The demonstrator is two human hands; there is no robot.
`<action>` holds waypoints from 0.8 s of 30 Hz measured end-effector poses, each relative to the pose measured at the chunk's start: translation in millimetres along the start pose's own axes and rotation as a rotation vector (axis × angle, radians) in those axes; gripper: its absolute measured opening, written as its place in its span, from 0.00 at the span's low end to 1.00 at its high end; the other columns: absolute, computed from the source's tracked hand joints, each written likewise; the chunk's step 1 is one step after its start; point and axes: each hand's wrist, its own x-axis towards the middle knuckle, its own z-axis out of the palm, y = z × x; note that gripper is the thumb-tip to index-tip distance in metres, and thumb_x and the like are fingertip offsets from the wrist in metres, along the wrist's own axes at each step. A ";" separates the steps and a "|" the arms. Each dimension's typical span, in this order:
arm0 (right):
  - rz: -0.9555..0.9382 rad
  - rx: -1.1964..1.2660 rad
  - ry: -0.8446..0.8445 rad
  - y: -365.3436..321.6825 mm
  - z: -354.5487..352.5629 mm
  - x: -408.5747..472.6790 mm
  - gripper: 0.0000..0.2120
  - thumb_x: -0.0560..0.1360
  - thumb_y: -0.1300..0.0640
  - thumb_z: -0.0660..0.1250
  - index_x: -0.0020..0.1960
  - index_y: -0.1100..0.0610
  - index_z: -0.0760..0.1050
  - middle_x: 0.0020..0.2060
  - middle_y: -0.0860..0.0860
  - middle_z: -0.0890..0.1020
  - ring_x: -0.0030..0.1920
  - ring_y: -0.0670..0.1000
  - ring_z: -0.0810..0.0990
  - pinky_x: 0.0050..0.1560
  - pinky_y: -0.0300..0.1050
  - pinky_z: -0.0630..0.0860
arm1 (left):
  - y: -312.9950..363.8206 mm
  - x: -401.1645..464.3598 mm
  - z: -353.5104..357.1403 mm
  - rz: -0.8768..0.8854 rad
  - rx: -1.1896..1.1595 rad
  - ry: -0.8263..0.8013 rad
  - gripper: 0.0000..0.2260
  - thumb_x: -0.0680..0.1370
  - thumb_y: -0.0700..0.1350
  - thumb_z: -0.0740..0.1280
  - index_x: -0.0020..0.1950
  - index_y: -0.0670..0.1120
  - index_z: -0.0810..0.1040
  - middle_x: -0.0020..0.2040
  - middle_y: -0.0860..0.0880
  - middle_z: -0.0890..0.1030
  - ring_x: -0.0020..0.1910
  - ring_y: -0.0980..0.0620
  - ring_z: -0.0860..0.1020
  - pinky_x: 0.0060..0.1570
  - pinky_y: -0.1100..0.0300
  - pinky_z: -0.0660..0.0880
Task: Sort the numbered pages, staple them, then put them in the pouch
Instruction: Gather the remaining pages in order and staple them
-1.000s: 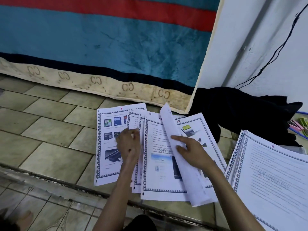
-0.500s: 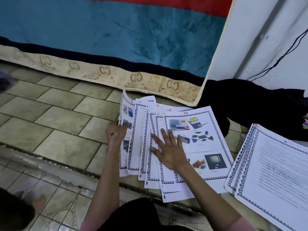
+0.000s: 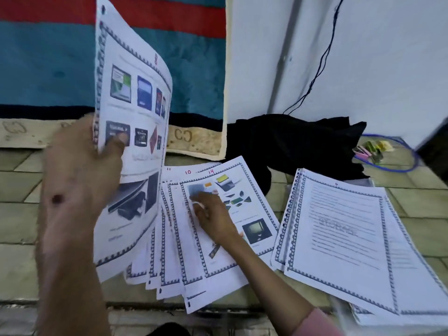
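My left hand (image 3: pixel 82 170) holds up one printed page (image 3: pixel 132 132) with a red 8 at its top, thumb on its face, lifted close to the camera. Below it a fan of several numbered pages (image 3: pixel 218 258) lies on the tiled floor, the top one marked 14, with 10 and 11 showing behind. My right hand (image 3: pixel 213 214) rests on the page marked 14, fingers spread flat. To the right a second stack of bordered text pages (image 3: pixel 344 243) lies on the floor. No stapler or pouch is clearly in view.
A teal and red blanket (image 3: pixel 48 69) hangs behind. Black cloth (image 3: pixel 291 146) lies against the white wall (image 3: pixel 388 57), with a black cable (image 3: pixel 324 57) running down. Coloured clips (image 3: pixel 373 147) and a blue cord (image 3: pixel 400 166) lie at the far right.
My left hand has picked page 8 off the left of the fan and raised it toward the camera. My right hand stays pressed on the fanned pages.
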 end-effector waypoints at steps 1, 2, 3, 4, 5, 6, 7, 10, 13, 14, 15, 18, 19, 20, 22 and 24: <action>0.041 0.003 0.143 6.1 -14.2 -2.1 0.13 0.77 0.62 0.60 0.58 0.61 0.78 0.57 0.59 0.79 0.60 0.59 0.74 0.60 0.42 0.68 | -15.9 18.4 3.5 -0.067 0.019 -0.033 0.10 0.74 0.52 0.66 0.55 0.56 0.77 0.45 0.56 0.80 0.43 0.52 0.77 0.48 0.60 0.71; 0.098 -0.025 0.276 13.2 -29.7 -4.0 0.12 0.77 0.62 0.60 0.56 0.60 0.79 0.54 0.58 0.80 0.58 0.59 0.74 0.55 0.39 0.66 | -48.9 37.0 5.8 -0.092 0.060 -0.133 0.20 0.68 0.58 0.66 0.58 0.53 0.76 0.50 0.53 0.80 0.47 0.49 0.78 0.51 0.58 0.71; 0.169 -0.068 0.400 20.6 -46.6 -5.9 0.11 0.77 0.62 0.61 0.56 0.59 0.78 0.53 0.58 0.79 0.57 0.59 0.73 0.53 0.39 0.64 | -86.9 56.5 12.3 -0.103 0.069 -0.150 0.30 0.63 0.63 0.65 0.62 0.50 0.75 0.56 0.48 0.79 0.53 0.44 0.77 0.55 0.55 0.69; 0.252 -0.129 0.505 29.1 -64.0 -7.1 0.11 0.77 0.60 0.61 0.57 0.58 0.78 0.53 0.58 0.78 0.57 0.59 0.72 0.54 0.41 0.64 | -108.8 73.0 16.9 -0.115 0.067 -0.152 0.33 0.62 0.63 0.64 0.63 0.47 0.75 0.60 0.47 0.77 0.56 0.43 0.75 0.58 0.52 0.67; 0.350 -0.218 0.575 37.6 -80.6 -8.6 0.12 0.76 0.58 0.62 0.58 0.57 0.76 0.55 0.57 0.76 0.58 0.59 0.70 0.56 0.45 0.65 | -104.6 69.1 22.2 -0.111 0.063 -0.146 0.26 0.65 0.61 0.66 0.59 0.51 0.77 0.57 0.49 0.76 0.54 0.46 0.75 0.58 0.50 0.68; 0.471 -0.316 0.596 46.6 -95.0 -10.2 0.15 0.75 0.54 0.64 0.61 0.57 0.74 0.59 0.58 0.74 0.60 0.59 0.68 0.58 0.49 0.65 | -74.1 52.7 28.6 -0.132 0.048 -0.136 0.16 0.68 0.59 0.67 0.54 0.57 0.78 0.52 0.50 0.77 0.50 0.47 0.75 0.56 0.50 0.71; 0.598 -0.391 0.579 53.5 -107.5 -12.4 0.20 0.74 0.50 0.65 0.63 0.57 0.71 0.62 0.58 0.71 0.63 0.60 0.65 0.60 0.52 0.65 | -26.2 30.1 33.8 -0.126 0.016 -0.112 0.10 0.70 0.56 0.68 0.50 0.61 0.78 0.48 0.50 0.78 0.46 0.48 0.76 0.53 0.51 0.72; 0.829 -0.471 0.467 65.0 -127.5 -20.6 0.31 0.71 0.42 0.66 0.67 0.58 0.64 0.65 0.59 0.66 0.67 0.61 0.61 0.64 0.56 0.63 | 10.2 -7.8 56.6 -0.032 -0.100 -0.287 0.07 0.76 0.44 0.67 0.51 0.56 0.76 0.46 0.52 0.77 0.40 0.52 0.75 0.43 0.61 0.69; 0.909 -0.551 0.379 76.8 -128.5 -20.8 0.30 0.73 0.45 0.64 0.69 0.58 0.61 0.65 0.58 0.66 0.66 0.60 0.62 0.63 0.56 0.63 | -14.2 -10.1 95.2 -0.197 -0.212 -0.488 0.09 0.76 0.40 0.66 0.54 0.51 0.77 0.52 0.49 0.80 0.42 0.52 0.78 0.46 0.59 0.73; 0.913 -0.576 0.381 79.4 -128.0 -20.1 0.27 0.74 0.47 0.63 0.69 0.58 0.61 0.64 0.58 0.67 0.66 0.59 0.63 0.62 0.55 0.64 | -23.9 -11.6 106.7 -0.258 -0.209 -0.548 0.10 0.76 0.39 0.66 0.55 0.49 0.78 0.53 0.46 0.81 0.44 0.50 0.78 0.49 0.58 0.73; 0.908 -0.594 0.399 81.2 -128.0 -19.0 0.24 0.76 0.49 0.61 0.68 0.58 0.61 0.64 0.58 0.68 0.65 0.59 0.64 0.61 0.54 0.65 | -33.8 -15.1 117.3 -0.320 -0.206 -0.594 0.10 0.76 0.38 0.66 0.57 0.46 0.78 0.53 0.44 0.81 0.45 0.49 0.78 0.51 0.57 0.72; 0.882 -0.611 0.402 83.2 -132.4 -18.1 0.17 0.79 0.54 0.58 0.65 0.59 0.65 0.63 0.58 0.69 0.65 0.59 0.65 0.60 0.54 0.67 | -58.0 -31.4 144.9 -0.517 -0.229 -0.704 0.13 0.76 0.37 0.65 0.60 0.40 0.76 0.57 0.38 0.79 0.48 0.45 0.78 0.53 0.54 0.73; 0.869 -0.605 0.385 82.8 -134.8 -19.3 0.17 0.78 0.55 0.58 0.64 0.61 0.67 0.62 0.58 0.70 0.65 0.59 0.65 0.59 0.54 0.68 | -64.2 -35.5 150.8 -0.563 -0.230 -0.738 0.14 0.77 0.36 0.65 0.62 0.39 0.75 0.58 0.38 0.79 0.48 0.44 0.78 0.54 0.53 0.73; 0.848 -0.581 0.371 82.0 -137.2 -20.0 0.17 0.79 0.54 0.57 0.63 0.62 0.69 0.62 0.59 0.71 0.65 0.60 0.65 0.57 0.54 0.70 | -69.7 -39.0 156.9 -0.600 -0.232 -0.754 0.15 0.77 0.36 0.65 0.63 0.39 0.75 0.59 0.38 0.78 0.50 0.43 0.78 0.55 0.52 0.74; 0.814 -0.485 0.375 77.3 -143.6 -21.5 0.17 0.79 0.52 0.56 0.58 0.64 0.73 0.57 0.60 0.74 0.61 0.61 0.69 0.51 0.52 0.72 | -81.6 -42.4 165.1 -0.671 -0.272 -0.769 0.16 0.77 0.36 0.65 0.65 0.40 0.74 0.60 0.38 0.78 0.51 0.42 0.79 0.55 0.49 0.74; 0.804 -0.329 0.433 72.8 -152.7 -24.4 0.15 0.78 0.51 0.59 0.48 0.64 0.74 0.47 0.59 0.76 0.49 0.60 0.75 0.42 0.47 0.71 | -90.3 -44.7 170.1 -0.708 -0.279 -0.775 0.15 0.77 0.36 0.64 0.64 0.40 0.74 0.60 0.37 0.78 0.50 0.41 0.79 0.55 0.48 0.75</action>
